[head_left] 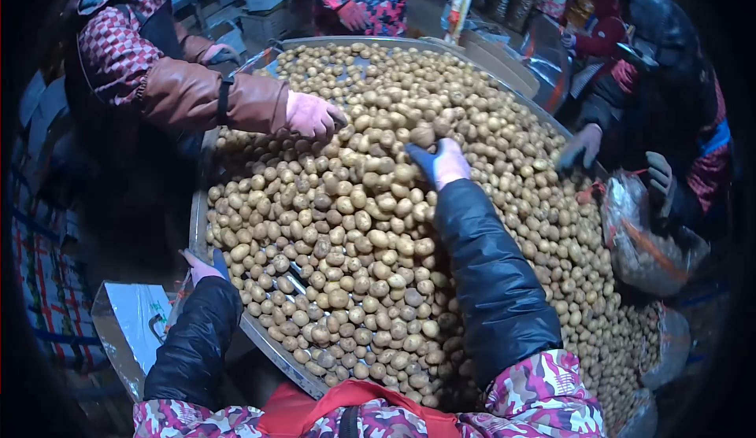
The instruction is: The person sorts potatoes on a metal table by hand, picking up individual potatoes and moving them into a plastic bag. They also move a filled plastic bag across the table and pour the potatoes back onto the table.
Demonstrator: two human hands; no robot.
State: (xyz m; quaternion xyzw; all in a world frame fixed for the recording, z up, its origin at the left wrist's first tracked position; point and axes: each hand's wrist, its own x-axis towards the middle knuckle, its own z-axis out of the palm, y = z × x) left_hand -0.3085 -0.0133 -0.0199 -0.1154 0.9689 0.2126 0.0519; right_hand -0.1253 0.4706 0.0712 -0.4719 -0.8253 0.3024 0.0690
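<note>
A broad heap of potatoes (346,225) fills a metal-rimmed sorting table (268,343) in front of me. My right hand (447,162), in a pink glove with dark blue fingers, reaches into the middle of the heap. Its fingers close around a larger brown potato (423,135), though some fingers are hidden behind the hand. At the table's left edge is my left hand (206,269), gloved the same way, thumb and fingers spread apart right at the rim. It holds no potato.
On the left, a person's pink-gloved hand (311,115) reaches over the heap. Another person's gloved hand (581,147) is at the right edge, beside a clear plastic bag (650,241). A lined carton (138,320) stands by my left arm. A third person stands at the far end.
</note>
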